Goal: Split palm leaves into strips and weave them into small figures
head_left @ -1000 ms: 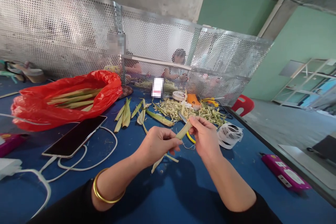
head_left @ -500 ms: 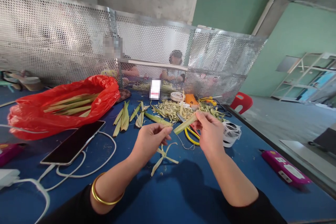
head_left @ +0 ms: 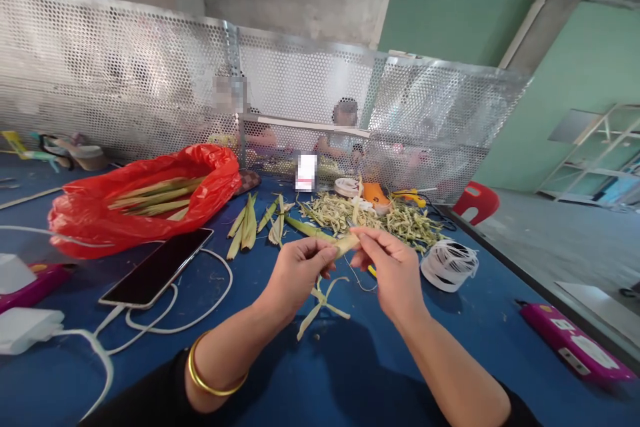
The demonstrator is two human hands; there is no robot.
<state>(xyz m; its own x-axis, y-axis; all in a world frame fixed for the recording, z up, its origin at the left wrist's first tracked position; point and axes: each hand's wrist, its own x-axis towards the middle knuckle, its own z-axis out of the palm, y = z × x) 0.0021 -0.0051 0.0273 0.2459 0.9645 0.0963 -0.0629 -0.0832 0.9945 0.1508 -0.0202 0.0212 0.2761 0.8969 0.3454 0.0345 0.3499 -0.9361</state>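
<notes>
My left hand (head_left: 297, 273) pinches one end of a short pale-green leaf strip (head_left: 346, 244) between thumb and fingers. At the strip's other end, my right hand (head_left: 393, 270) is closed on it, so the strip spans the small gap between both hands above the table. Below them lies a cross-like piece of thin leaf strips (head_left: 325, 303). Behind my fingers, a longer green leaf (head_left: 307, 229) rests on the table, and a bit of yellow handle (head_left: 372, 271) shows past my right fingers.
A red plastic bag (head_left: 80, 213) of leaves and a phone (head_left: 160, 267) with white cables lie left. Leaf shreds (head_left: 340, 210) are heaped behind my hands. At right are a white string spool (head_left: 450, 267) and a purple box (head_left: 575, 340). People sit beyond the perforated metal screen (head_left: 305, 73).
My hands have come closer together, and the strip now runs level between them, gripped at both ends. The right hand has moved left and down, covering most of the yellow handle. The view has shifted slightly.
</notes>
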